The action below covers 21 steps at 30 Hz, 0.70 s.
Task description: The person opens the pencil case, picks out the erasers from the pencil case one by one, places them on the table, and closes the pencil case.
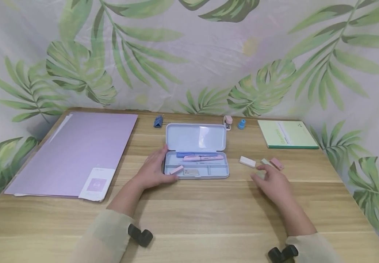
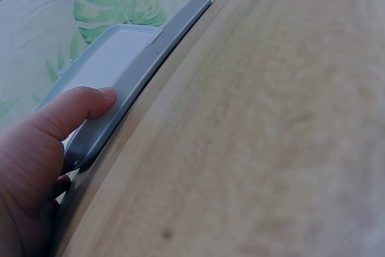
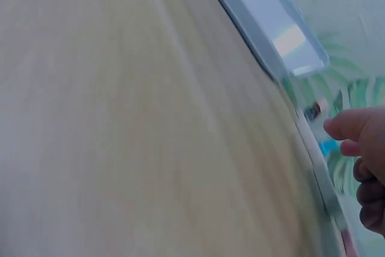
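Left grip: being clamped on the case's left end, apparently for steadying | case: being supported on the tabletop, lid being tilted back so pens are being exposed | right grip: fingertips being held apart beside a green eraser; contact cannot be told

Site appears to be a study or desk corner; whether home or office cannot be determined. Evidence: wood-grain table against a creased leaf-print hanging, bearing stationery: open pencil case, pens, stapler, green notebook.
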{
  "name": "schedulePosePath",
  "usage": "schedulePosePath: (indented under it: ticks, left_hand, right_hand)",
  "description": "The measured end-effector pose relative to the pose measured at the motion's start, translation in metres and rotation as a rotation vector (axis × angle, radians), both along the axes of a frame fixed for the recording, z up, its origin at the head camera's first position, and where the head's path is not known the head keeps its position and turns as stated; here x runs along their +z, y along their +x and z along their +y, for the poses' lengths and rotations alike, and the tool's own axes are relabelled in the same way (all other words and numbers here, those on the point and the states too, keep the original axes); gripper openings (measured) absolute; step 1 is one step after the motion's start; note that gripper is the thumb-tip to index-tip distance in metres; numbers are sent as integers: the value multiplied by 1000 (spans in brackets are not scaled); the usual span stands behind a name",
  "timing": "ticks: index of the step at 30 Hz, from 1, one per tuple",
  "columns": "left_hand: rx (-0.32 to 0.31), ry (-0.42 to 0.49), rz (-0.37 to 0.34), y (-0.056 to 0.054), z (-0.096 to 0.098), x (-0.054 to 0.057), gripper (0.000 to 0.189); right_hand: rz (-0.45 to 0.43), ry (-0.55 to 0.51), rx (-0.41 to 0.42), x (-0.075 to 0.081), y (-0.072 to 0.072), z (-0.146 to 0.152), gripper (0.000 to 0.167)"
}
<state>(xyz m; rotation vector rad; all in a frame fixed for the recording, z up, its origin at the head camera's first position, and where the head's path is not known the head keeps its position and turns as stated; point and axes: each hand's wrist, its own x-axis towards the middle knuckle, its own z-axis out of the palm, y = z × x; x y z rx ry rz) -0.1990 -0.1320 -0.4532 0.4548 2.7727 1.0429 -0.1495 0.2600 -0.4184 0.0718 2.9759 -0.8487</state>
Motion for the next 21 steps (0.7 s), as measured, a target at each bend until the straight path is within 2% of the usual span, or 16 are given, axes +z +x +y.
schedulePosePath:
  ticks: [5,12,17,21]
  left_hand:
    - [-2,-5,2,0,-1,1,122]
    - [-2,2,-1,1,-1,3,121]
    - [-1,-10,15,1,-1,2,122]
    - [-7,-5,47,0,-2,1,121]
  right_hand:
    - [71,-43,150,5,-17,-47,39]
    - [96,-79,392,7,-39,-116,30]
    - [101,-49,522,2,-49,-151,26]
    - [66,22,604,-1,-55,-172,23]
